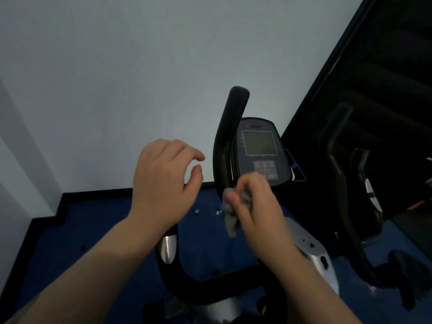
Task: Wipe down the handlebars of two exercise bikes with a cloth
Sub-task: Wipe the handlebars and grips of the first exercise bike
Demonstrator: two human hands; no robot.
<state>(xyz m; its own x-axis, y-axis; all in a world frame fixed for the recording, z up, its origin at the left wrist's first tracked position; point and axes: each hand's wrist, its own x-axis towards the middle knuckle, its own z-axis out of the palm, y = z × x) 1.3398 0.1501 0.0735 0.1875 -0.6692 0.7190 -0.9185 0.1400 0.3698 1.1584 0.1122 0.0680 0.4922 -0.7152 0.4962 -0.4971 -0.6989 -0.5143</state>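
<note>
place: small gym / workout room
evidence 1: exercise bike (233, 288) dead centre, black curved handlebar (230, 136), console (259, 148) with grey LCD and keypad just right of the handlebar
evidence 2: mirror (374, 136) right of the bike, reflecting it
floor: blue gym flooring (93, 230) under the bike, black skirting
wall: plain pale wall (117, 66) behind the bike

Below me the floor (98, 230) is dark blue with a black border along the pale wall. My exercise bike (311, 258) stands on it, and a few small round spots dot the blue.
</note>
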